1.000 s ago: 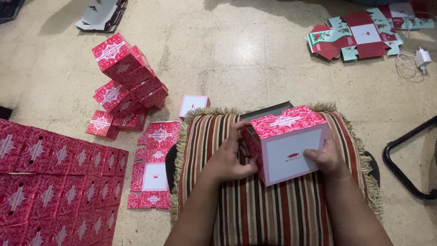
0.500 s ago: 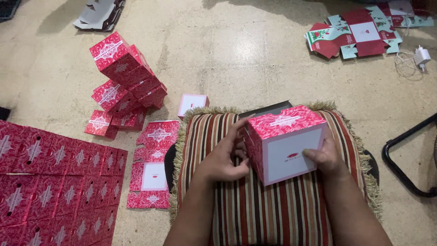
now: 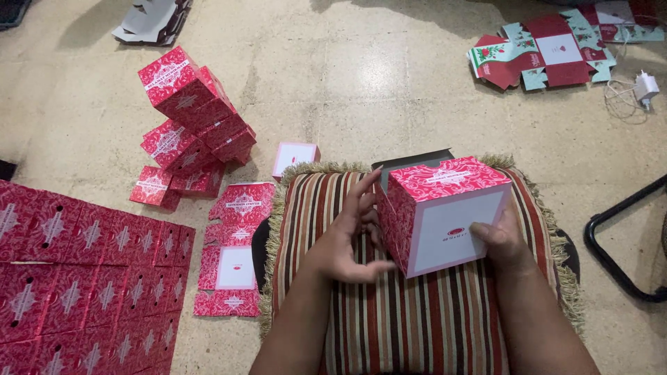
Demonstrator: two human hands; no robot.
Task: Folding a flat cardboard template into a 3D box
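Observation:
A folded pink patterned cardboard box (image 3: 445, 212) with a white panel facing me stands on a striped cushion (image 3: 389, 326). My left hand (image 3: 347, 239) presses flat against the box's left side, fingers spread. My right hand (image 3: 501, 239) holds the box's lower right corner, thumb on the white panel. Both forearms rest over the cushion.
A heap of assembled pink boxes (image 3: 191, 125) lies on the stone floor at left. Flat box blanks (image 3: 236, 246) lie beside the cushion, and rows of pink boxes (image 3: 76, 271) fill the lower left. Unfolded red and teal blanks (image 3: 549, 52), a white charger (image 3: 645, 87) and a black chair leg (image 3: 611, 257) are at right.
The box has tipped slightly so its white panel faces me more squarely. My left hand's fingers have spread along its side; my right hand has slid lower on the corner.

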